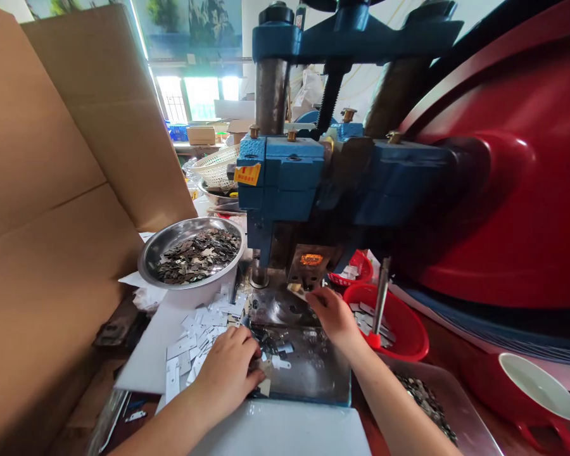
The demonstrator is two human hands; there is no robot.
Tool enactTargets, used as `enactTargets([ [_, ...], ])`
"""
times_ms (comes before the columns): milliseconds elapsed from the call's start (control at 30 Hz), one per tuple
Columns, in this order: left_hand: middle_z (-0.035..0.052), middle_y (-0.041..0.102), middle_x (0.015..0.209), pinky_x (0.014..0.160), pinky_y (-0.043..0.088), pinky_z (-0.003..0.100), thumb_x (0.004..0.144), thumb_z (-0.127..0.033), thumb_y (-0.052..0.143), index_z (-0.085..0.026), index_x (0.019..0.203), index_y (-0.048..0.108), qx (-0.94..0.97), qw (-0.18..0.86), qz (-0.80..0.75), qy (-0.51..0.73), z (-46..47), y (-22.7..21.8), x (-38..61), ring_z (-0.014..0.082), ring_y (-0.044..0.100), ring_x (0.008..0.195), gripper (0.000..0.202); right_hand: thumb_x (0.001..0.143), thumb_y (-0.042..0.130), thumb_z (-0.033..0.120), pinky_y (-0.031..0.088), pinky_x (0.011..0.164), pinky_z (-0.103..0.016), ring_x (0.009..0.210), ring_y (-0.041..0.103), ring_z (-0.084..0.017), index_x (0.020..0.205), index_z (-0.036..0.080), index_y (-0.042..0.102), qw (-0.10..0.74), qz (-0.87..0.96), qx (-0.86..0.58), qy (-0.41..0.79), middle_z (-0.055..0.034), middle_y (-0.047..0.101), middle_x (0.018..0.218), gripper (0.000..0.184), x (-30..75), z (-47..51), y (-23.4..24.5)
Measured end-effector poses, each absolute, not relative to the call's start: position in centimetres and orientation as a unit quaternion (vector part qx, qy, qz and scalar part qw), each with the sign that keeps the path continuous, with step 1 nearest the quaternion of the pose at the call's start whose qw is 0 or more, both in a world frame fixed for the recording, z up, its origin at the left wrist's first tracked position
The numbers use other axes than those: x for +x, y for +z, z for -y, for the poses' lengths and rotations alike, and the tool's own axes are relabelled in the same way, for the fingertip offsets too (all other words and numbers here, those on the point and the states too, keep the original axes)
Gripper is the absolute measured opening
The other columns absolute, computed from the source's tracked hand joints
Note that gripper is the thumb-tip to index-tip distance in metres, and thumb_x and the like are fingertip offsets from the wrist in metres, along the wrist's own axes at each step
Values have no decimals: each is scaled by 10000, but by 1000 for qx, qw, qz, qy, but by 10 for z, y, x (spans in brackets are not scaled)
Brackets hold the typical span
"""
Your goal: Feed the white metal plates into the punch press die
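My right hand [331, 312] reaches under the blue press [285, 177] and pinches a small metal piece [295, 289] at the die [308, 263]. My left hand [228, 369] rests palm down with fingers curled on the pile of small flat white metal blanks [194, 335] on the press bed [308, 361]. What its fingers grip is hidden.
A steel bowl [166, 237] of dark stamped pieces sits left of the press. Two red bowls [408, 329] with parts and a red-handled tool [379, 304] stand at right. Cardboard sheets [52, 190] wall the left. A red cup [527, 392] and a large red flywheel cover [513, 158] are at right.
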State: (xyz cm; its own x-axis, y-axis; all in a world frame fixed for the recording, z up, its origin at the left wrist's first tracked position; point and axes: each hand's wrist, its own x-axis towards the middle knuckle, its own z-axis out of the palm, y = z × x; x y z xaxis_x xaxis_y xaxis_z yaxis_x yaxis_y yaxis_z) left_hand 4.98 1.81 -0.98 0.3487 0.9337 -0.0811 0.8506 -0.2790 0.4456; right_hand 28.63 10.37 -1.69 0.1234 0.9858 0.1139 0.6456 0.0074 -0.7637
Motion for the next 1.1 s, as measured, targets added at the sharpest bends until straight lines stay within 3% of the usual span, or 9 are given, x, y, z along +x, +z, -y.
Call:
enactTargets([
  [100, 28, 569, 947, 827, 383, 363, 737, -264, 645, -217, 828, 626, 790, 222, -563, 100, -20, -11, 52, 231, 496, 951, 104, 775, 488, 505, 398, 503, -261, 553, 567, -173, 795, 161, 655, 418, 542, -698, 211, -31, 630, 599, 384, 323, -80, -14],
  [233, 17, 568, 888, 776, 391, 334, 741, -244, 630, -219, 762, 611, 784, 243, -557, 126, -20, -12, 52, 210, 504, 891, 38, 790, 501, 466, 457, 544, -288, 654, 645, -214, 1150, 176, 587, 418, 491, -750, 149, -54, 713, 805, 470, 352, -45, -20],
  [400, 23, 588, 870, 771, 399, 339, 759, -274, 624, -228, 780, 636, 789, 234, -553, 134, -21, -12, 52, 218, 523, 884, 52, 857, 448, 347, 492, 694, -306, 818, 682, -217, 922, 293, 693, 225, 731, -625, 155, -15, 732, 907, 259, 295, -35, -33],
  [533, 40, 627, 902, 795, 413, 350, 823, -297, 554, -245, 882, 662, 801, 191, -552, 129, -30, -10, 58, 232, 558, 906, 134, 878, 442, 258, 425, 557, -240, 671, 678, -180, 867, 279, 679, 121, 806, -577, 50, -21, 732, 776, 239, 249, -46, -34],
  [667, 57, 670, 881, 772, 429, 366, 860, -276, 486, -258, 959, 657, 819, 156, -545, 94, -44, -11, 72, 245, 606, 864, 198, 879, 440, 228, 355, 490, -236, 603, 666, -183, 796, 246, 648, 67, 823, -563, -13, -28, 706, 676, 225, 245, -48, -34],
  [767, 73, 678, 866, 749, 438, 372, 849, -288, 498, -239, 937, 659, 825, 147, -540, 82, -50, -14, 78, 252, 620, 827, 189, 897, 414, 239, 359, 501, -244, 634, 678, -188, 874, 242, 652, 94, 808, -581, -14, -22, 717, 716, 238, 253, -45, -34],
  [933, 80, 643, 855, 757, 438, 373, 852, -320, 507, -216, 856, 676, 836, 121, -526, 98, -51, -17, 78, 250, 584, 849, 199, 929, 362, 317, 402, 592, -260, 690, 668, -180, 968, 221, 660, 212, 757, -618, -19, -38, 727, 837, 316, 263, -58, -24],
  [1100, 70, 623, 875, 767, 426, 364, 894, -298, 450, -232, 858, 695, 836, 108, -524, 125, -46, -12, 77, 233, 558, 866, 256, 930, 382, 327, 413, 733, -307, 817, 604, -199, 937, 235, 692, 231, 791, -564, -53, -55, 687, 876, 323, 262, -79, -9],
])
